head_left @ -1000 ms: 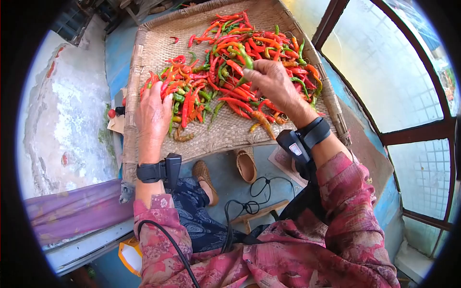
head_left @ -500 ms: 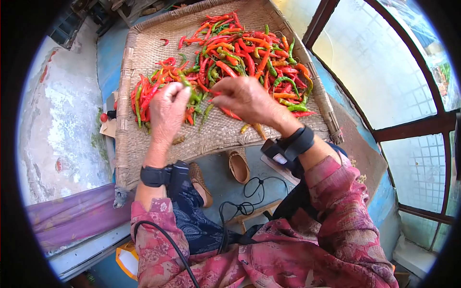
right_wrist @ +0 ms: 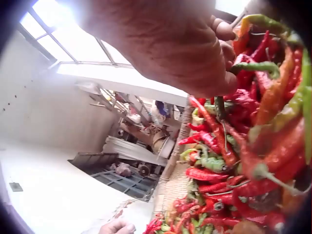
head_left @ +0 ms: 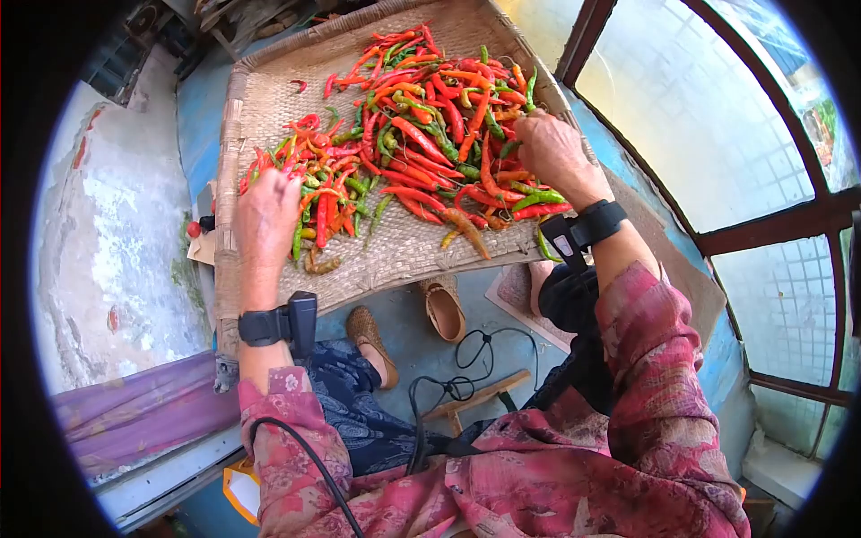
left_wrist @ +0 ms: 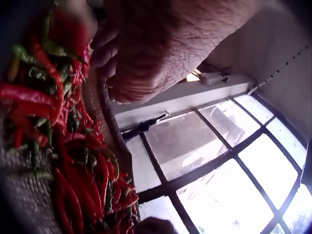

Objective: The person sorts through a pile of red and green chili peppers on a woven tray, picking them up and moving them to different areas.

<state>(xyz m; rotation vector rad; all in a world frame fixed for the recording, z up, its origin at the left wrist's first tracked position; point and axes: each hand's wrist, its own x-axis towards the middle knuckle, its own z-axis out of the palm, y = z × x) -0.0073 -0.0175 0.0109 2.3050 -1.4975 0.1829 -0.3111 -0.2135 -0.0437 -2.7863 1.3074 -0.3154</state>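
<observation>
Red, orange and green peppers (head_left: 421, 152) lie heaped in a shallow woven tray (head_left: 359, 269). The left hand (head_left: 267, 215) is over a smaller pepper pile (head_left: 327, 211) at the tray's left side; its fingers bend towards that pile, and whether they hold anything is unclear. At the heap's right edge, the right hand (head_left: 560, 157) has its fingers curled against a green pepper (right_wrist: 261, 68), which it appears to pinch in the right wrist view. The left wrist view shows the left hand (left_wrist: 161, 44) above red peppers (left_wrist: 83, 190), its thumb tip blurred.
A barred window (head_left: 708, 117) stands to the right and a worn white wall (head_left: 130, 224) to the left. Shoes (head_left: 444, 309), a black cable (head_left: 457, 387) and a wooden piece (head_left: 475, 394) are below the tray. Purple cloth (head_left: 143, 403) hangs at lower left.
After coming together near the tray's middle, the hands have moved apart, the left to the small pile and the right to the heap's right edge. The green pepper by the left fingers is no longer visible there.
</observation>
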